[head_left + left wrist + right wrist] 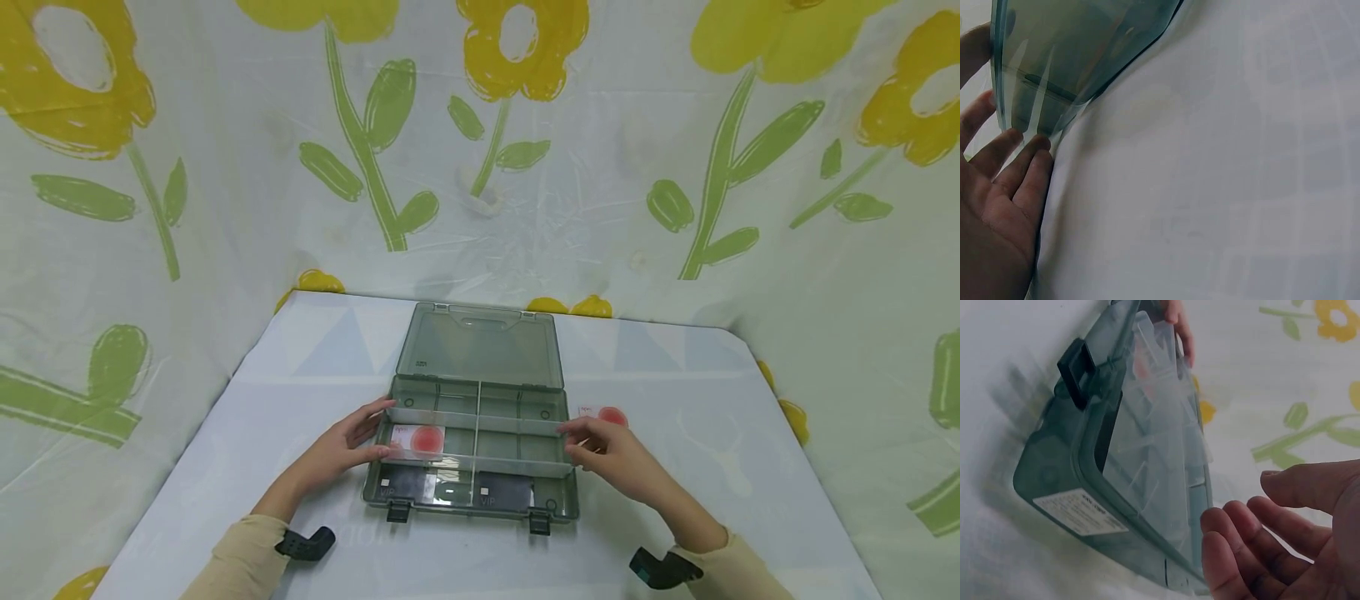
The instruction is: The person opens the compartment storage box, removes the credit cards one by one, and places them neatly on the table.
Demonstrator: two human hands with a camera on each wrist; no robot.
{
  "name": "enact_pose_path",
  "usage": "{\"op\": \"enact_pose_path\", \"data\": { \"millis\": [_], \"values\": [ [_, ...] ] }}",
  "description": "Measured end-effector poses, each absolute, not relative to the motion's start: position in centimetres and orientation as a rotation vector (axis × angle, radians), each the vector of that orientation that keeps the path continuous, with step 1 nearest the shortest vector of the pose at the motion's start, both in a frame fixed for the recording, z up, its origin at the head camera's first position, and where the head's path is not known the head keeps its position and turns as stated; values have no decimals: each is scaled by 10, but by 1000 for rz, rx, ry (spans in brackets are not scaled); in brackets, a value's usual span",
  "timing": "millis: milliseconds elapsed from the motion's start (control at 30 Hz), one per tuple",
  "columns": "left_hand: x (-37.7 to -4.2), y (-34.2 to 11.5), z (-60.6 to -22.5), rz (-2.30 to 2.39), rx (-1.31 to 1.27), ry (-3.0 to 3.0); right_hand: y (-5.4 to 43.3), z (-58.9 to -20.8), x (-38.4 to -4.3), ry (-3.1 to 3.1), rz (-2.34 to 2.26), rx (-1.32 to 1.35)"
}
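A grey-green clear plastic compartment box (480, 444) lies on the table with its lid (480, 343) folded back. A white card with a red circle (418, 439) sits in the left middle compartment. Two black cards marked VIP, one on the left (401, 483) and one on the right (504, 492), lie in the front compartments. My left hand (349, 444) rests its straight fingers against the box's left side. At the right wall, my right hand (609, 454) holds its loosely bent fingers beside the rim, with nothing in them.
Another white card with a red circle (611, 415) lies on the table, right of the box and partly behind my right hand. Two black latches, left (398, 512) and right (539, 523), hang down at the front. A flower-printed curtain (585, 192) borders the white table (697, 467).
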State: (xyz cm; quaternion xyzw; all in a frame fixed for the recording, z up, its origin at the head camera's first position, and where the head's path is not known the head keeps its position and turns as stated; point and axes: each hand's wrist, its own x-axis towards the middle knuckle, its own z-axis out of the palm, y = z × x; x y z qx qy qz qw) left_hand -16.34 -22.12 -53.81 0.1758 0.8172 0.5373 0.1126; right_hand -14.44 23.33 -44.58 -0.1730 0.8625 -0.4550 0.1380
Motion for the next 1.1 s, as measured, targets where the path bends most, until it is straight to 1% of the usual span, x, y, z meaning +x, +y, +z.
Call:
{"op": "enact_pose_path", "data": {
  "millis": [567,1100],
  "values": [
    [-163,-221,-537,1583,534,2403,216,-451,-130,2339,-1288,-557],
    [-163,-221,-539,1590,510,2382,199,-456,-124,2297,-1047,-637]
  ]
}}
